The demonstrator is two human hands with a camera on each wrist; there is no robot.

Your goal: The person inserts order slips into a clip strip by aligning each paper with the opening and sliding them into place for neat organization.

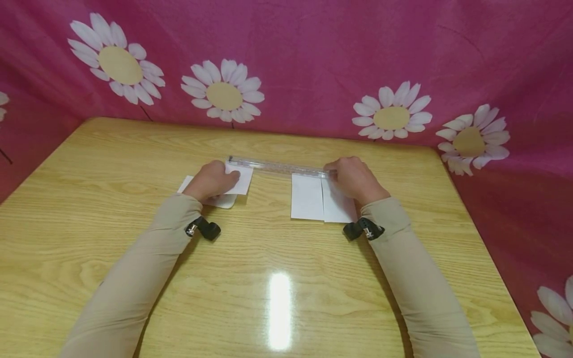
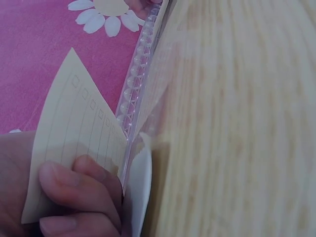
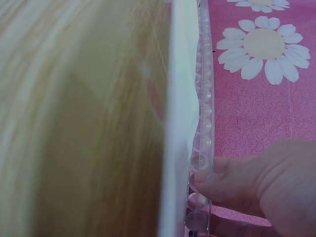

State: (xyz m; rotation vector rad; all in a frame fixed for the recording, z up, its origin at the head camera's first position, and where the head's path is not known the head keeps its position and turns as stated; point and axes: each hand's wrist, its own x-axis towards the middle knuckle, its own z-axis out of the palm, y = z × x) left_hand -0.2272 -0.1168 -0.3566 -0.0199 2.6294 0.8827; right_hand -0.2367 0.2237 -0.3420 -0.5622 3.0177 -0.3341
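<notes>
A clear plastic ruler (image 1: 277, 167) with a row of round shapes lies crosswise between the hands at the far part of the table. My right hand (image 1: 355, 179) pinches its right end; the right wrist view shows the thumb (image 3: 207, 181) on it. My left hand (image 1: 209, 179), fingers curled, holds a small white paper sheet (image 1: 241, 180) at the ruler's left end. In the left wrist view that sheet (image 2: 81, 118) has printed lines and small boxes. Two white sheets, a left one (image 1: 307, 196) and a right one (image 1: 333, 201), lie below the ruler's right part.
A white pad or stack (image 1: 224, 202) with a rounded corner lies partly under the left hand. The wooden table (image 1: 250, 278) reaches back to a pink cloth (image 1: 304, 59) with white flowers. Dark camera mounts sit on both wrists.
</notes>
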